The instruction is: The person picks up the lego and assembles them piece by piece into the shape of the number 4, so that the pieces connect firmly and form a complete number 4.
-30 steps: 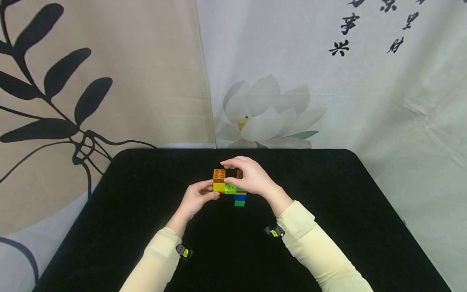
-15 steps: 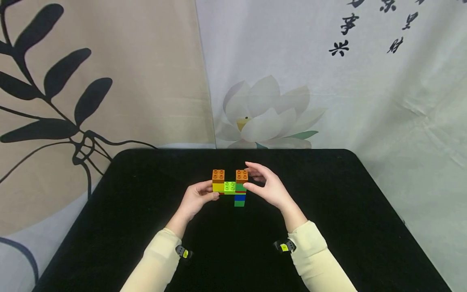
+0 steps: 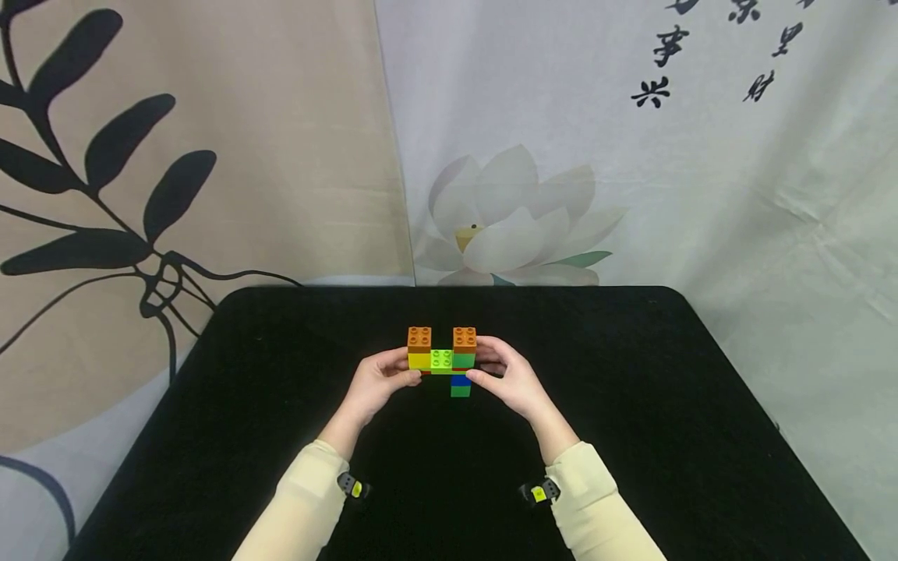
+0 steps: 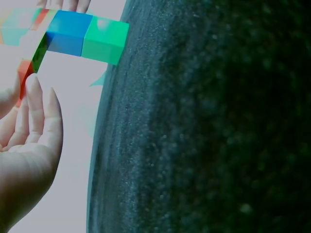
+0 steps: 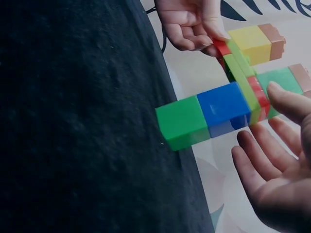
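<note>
A structure of toy building bricks stands between both hands. A flat lime strip joins its two sides, with red pieces at the ends. On the left side sits a yellow brick topped by an orange one; on the right, a green brick carries another orange brick. Below the right side hang a blue brick and a green brick. My left hand pinches the red left end. My right hand grips the right end, thumb in front, fingers behind.
A black-covered table lies beneath the hands. Behind it hangs a printed cloth backdrop. Small devices sit at each wrist, the left device and the right device. Whether the lowest brick touches the table is unclear.
My right hand has moved from over the structure's top to its right end and taken hold there, uncovering the right orange brick. My left hand has kept its grip.
</note>
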`<move>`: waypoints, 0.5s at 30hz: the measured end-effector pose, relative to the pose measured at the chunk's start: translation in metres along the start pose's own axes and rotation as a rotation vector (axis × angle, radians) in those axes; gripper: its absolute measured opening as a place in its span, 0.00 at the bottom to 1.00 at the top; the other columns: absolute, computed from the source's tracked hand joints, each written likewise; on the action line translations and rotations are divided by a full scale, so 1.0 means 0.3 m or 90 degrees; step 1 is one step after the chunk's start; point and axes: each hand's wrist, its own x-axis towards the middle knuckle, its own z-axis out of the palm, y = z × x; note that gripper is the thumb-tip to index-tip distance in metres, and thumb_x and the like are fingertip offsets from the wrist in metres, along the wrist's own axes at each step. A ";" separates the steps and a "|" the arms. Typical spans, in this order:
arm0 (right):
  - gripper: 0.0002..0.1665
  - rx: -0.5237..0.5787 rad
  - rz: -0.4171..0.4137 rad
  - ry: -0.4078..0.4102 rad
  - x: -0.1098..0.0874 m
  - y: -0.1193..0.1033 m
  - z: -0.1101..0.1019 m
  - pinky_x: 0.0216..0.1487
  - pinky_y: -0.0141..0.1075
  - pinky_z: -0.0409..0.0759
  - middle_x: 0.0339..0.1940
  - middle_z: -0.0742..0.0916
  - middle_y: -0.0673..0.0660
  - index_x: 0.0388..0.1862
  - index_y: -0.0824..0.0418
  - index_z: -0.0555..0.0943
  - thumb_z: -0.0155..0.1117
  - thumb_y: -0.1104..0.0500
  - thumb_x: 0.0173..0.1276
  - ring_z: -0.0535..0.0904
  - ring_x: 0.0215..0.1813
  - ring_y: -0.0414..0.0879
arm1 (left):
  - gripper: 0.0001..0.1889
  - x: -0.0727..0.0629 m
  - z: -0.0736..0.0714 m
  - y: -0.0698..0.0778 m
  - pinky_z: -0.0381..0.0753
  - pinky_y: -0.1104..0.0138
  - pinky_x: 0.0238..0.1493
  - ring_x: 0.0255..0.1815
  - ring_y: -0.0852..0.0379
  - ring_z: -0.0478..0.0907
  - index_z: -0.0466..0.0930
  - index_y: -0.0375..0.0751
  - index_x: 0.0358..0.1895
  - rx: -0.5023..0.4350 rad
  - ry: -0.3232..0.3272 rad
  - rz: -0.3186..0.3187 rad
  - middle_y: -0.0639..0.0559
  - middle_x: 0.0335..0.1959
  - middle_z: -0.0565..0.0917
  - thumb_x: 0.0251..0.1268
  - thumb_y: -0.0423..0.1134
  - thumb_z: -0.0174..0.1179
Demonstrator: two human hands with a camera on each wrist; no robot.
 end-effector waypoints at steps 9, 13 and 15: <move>0.26 0.026 0.010 0.025 -0.004 -0.012 0.022 0.63 0.56 0.74 0.58 0.81 0.67 0.63 0.68 0.72 0.66 0.68 0.68 0.77 0.60 0.61 | 0.21 0.026 -0.006 -0.061 0.84 0.65 0.48 0.43 0.51 0.85 0.76 0.30 0.62 -0.006 0.009 -0.003 0.37 0.49 0.84 0.66 0.28 0.64; 0.24 0.016 0.024 0.023 -0.019 -0.078 0.018 0.63 0.55 0.74 0.57 0.81 0.68 0.61 0.70 0.72 0.65 0.69 0.68 0.77 0.60 0.61 | 0.21 0.041 -0.009 -0.100 0.84 0.64 0.49 0.45 0.51 0.85 0.77 0.34 0.62 -0.014 0.013 0.001 0.39 0.50 0.84 0.66 0.31 0.64; 0.22 0.011 0.024 0.023 -0.027 -0.109 0.017 0.62 0.55 0.75 0.56 0.81 0.68 0.60 0.70 0.72 0.64 0.70 0.69 0.77 0.59 0.61 | 0.21 0.040 -0.009 -0.107 0.83 0.64 0.49 0.46 0.50 0.84 0.78 0.36 0.62 -0.003 0.017 0.010 0.41 0.50 0.84 0.66 0.33 0.65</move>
